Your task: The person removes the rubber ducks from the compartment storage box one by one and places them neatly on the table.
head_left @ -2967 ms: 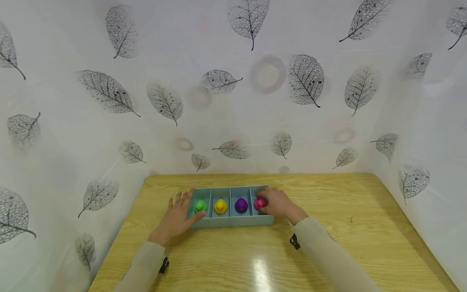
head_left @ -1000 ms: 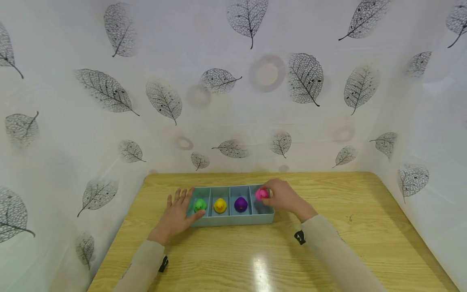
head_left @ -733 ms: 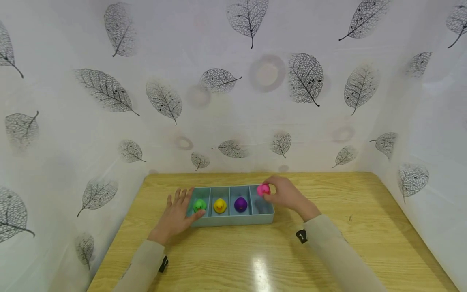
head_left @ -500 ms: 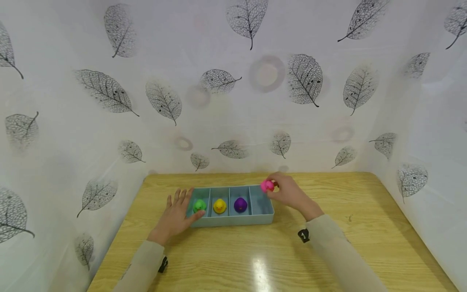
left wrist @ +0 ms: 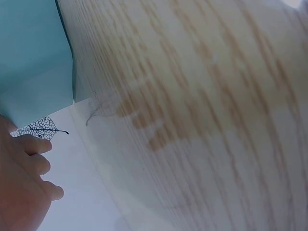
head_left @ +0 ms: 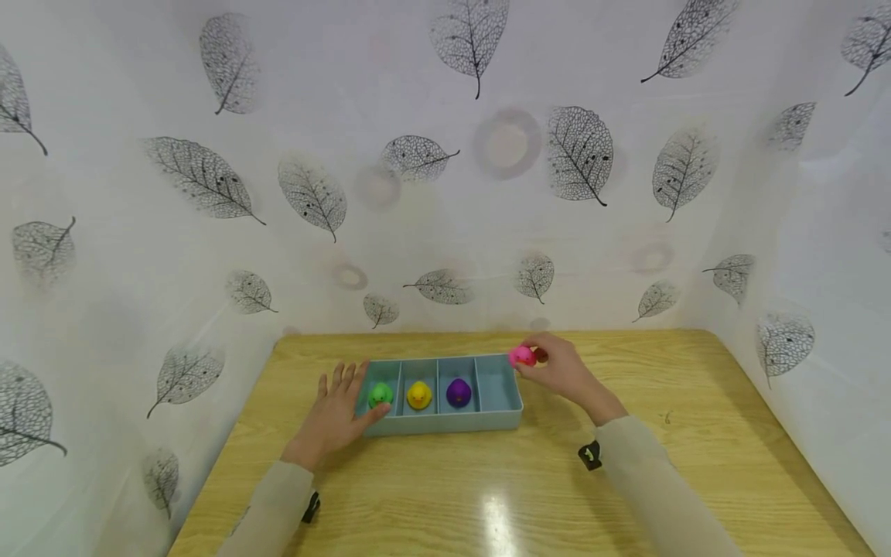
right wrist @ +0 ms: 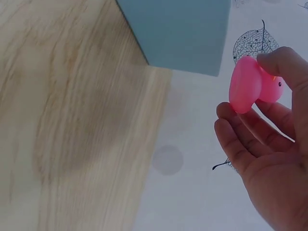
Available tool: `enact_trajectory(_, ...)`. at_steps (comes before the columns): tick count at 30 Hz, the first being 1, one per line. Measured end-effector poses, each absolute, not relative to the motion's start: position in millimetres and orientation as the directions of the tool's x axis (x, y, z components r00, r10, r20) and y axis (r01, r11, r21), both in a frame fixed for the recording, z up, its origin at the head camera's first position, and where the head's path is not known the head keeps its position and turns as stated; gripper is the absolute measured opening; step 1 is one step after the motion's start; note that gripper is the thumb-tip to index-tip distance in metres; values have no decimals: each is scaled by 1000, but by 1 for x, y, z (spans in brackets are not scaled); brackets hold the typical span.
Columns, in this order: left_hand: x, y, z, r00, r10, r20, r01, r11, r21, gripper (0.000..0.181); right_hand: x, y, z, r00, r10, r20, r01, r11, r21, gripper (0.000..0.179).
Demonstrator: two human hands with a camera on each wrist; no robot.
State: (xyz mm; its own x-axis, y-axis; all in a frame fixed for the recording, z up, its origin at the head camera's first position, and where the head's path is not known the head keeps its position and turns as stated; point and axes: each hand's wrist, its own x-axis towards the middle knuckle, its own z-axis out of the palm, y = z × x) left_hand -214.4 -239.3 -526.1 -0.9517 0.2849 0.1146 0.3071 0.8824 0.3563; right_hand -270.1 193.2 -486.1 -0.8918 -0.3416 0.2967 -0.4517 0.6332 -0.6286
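Observation:
A pink rubber duck point(head_left: 522, 356) is pinched between the thumb and fingers of my right hand point(head_left: 562, 373), at the back right corner of a blue-grey divided box point(head_left: 445, 422). The right wrist view shows the duck point(right wrist: 250, 85) raised off the table, beside the box wall point(right wrist: 178, 33). My left hand point(head_left: 330, 418) rests on the box's left end with its fingers spread and its thumb over the front rim. A green duck point(head_left: 380, 395), a yellow duck point(head_left: 419, 395) and a purple duck point(head_left: 459, 392) sit in separate compartments; the rightmost compartment point(head_left: 498, 387) holds nothing.
The box stands toward the back of a wood-grain table point(head_left: 418, 495). A white curtain point(head_left: 445, 216) printed with dark leaves closes off the back and both sides. Black straps show at the left wrist point(head_left: 312, 507) and the right wrist point(head_left: 590, 455).
My right hand has lifted the pink duck out of the rightmost compartment and carried it up and to the right, past the box's corner. The left hand has stayed in place.

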Motion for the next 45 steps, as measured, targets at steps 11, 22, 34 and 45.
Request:
enact_trajectory(11,-215,-241,-530,-954,280,107,300,886,354,96,-271,216,-497,-908,-322,270,-419,644,-640,29)
enact_trajectory(22,-214,-241,-527,-957,279,72,286,884,370,96,-268,232,-501,-936,-278,218,-351,670,-654,31)
enact_trajectory(34,-214,-239,-524,-956,284,74,291,886,362,96,-269,243,-509,-952,-257,165,-300,695,-653,34)
enact_trajectory(45,-216,-240,-527,-956,284,73,292,889,353,96,-272,253,-520,-957,-247,153,-288,731,-618,33)
